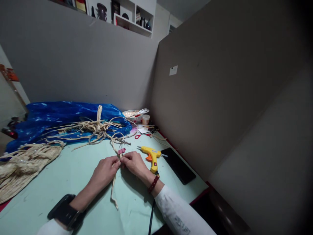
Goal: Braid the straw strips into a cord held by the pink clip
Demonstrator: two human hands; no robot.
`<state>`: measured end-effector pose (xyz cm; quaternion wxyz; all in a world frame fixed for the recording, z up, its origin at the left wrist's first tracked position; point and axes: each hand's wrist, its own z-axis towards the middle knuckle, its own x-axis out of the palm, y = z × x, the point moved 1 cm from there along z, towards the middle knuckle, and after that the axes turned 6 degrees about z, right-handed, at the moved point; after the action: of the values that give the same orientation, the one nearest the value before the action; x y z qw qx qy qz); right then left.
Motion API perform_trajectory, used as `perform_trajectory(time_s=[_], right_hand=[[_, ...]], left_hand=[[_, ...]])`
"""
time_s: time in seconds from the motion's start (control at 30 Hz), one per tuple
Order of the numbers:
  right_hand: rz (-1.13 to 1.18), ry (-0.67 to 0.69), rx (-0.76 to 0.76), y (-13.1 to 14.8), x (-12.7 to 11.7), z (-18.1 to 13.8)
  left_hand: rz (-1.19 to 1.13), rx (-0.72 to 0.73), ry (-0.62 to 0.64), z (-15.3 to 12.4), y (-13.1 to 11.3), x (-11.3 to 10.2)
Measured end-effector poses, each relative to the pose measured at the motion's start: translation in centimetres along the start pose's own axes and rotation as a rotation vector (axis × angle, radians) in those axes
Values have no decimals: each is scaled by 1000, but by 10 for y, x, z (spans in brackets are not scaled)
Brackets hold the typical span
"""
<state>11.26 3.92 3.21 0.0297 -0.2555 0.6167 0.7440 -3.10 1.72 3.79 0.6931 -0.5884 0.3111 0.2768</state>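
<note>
My left hand [105, 170] and my right hand [133, 163] meet at the middle of the pale green table [73, 176], fingers pinched together on a tan raffia strand [113, 191]. The strand runs up past a small pink clip [121, 150] into a tangled heap of raffia [97, 129], and its loose end trails down toward me between my wrists. My left wrist wears a black watch [65, 212]; my right wrist wears a dark red bead bracelet [153, 183].
A yellow glue gun [152, 154] lies just right of my right hand, a black phone [178, 164] beyond it. Red-handled scissors [142, 134], a woven bowl [133, 114] and a small cup [146, 119] sit farther back. A blue plastic sheet [56, 117] and a raffia bundle [22, 166] fill the left.
</note>
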Motion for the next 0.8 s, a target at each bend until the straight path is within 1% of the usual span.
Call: perform_trajectory(time_s=[0.27, 0.4, 0.57, 0.7, 0.8], right_hand=[[62, -46, -16, -2, 2, 0], [109, -43, -15, -2, 0, -1], [209, 18, 34, -5, 0, -2], [283, 5, 97, -8, 3, 0], [335, 4, 141, -11, 4, 1]], left_hand=[[205, -12, 1, -5, -4, -5], [332, -5, 14, -16, -16, 7], [491, -2, 32, -26, -27, 23], [498, 45, 36, -33, -36, 27], [433, 51, 1, -36, -39, 23]])
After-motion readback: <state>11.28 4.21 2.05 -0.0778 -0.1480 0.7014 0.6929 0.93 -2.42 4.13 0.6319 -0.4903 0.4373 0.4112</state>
